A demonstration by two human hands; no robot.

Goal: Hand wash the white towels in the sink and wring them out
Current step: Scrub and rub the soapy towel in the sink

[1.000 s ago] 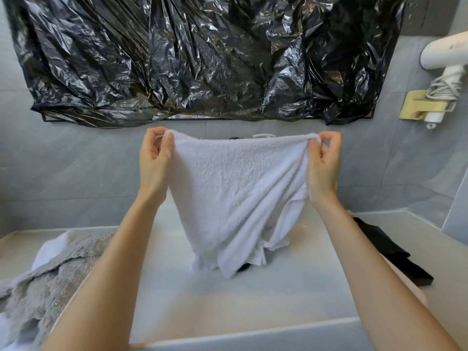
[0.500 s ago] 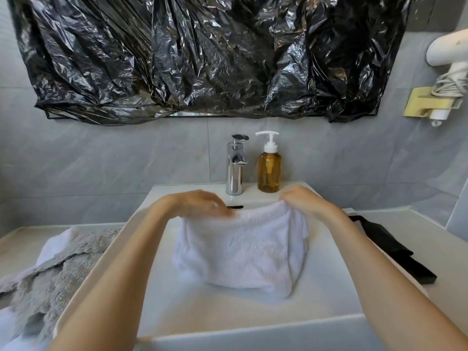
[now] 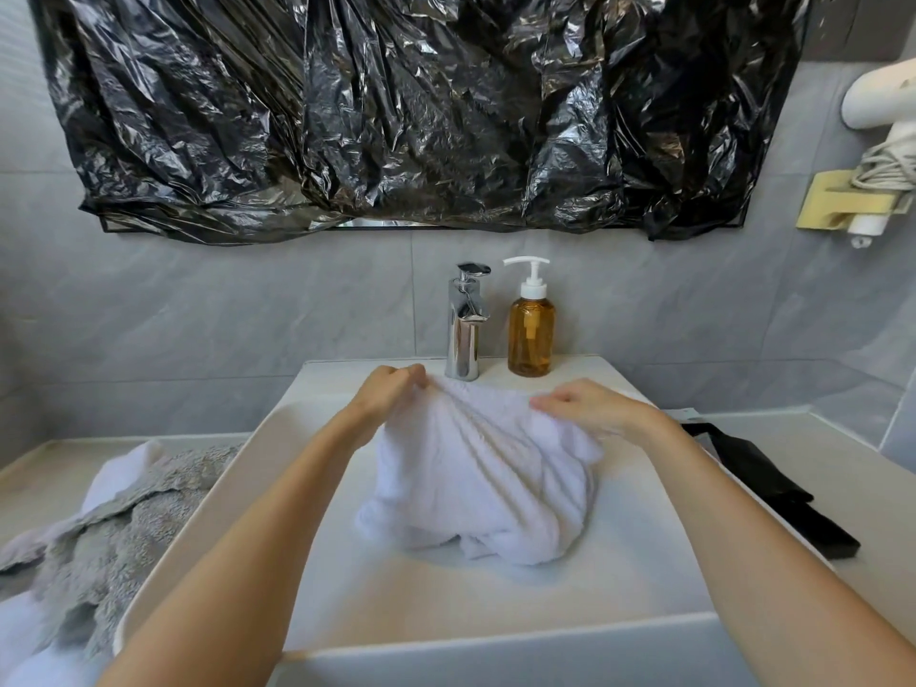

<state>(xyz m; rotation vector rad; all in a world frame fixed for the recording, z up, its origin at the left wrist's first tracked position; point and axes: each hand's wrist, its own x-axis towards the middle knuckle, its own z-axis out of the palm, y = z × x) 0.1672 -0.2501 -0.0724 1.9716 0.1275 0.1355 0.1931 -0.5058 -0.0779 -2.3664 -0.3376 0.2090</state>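
Lowered since a second ago from chest height into the white rectangular ceramic sink (image 3: 347, 577): fluffy white terry towel (image 3: 486, 483), bunched. Left hand (image 3: 391, 391) pinching its far edge, right hand (image 3: 590, 406) resting flat on it. Best spread under the chrome tap (image 3: 466, 322) before wetting. Looked dry, pleated, heaped mid-basin.

Light: I see bright, even, soft light.
Glare: highlights glint across the black plastic sheet (image 3: 396, 111) and tap (image 3: 466, 322).
Distortion: edges bow outward.
Blur: my forearms look soft.
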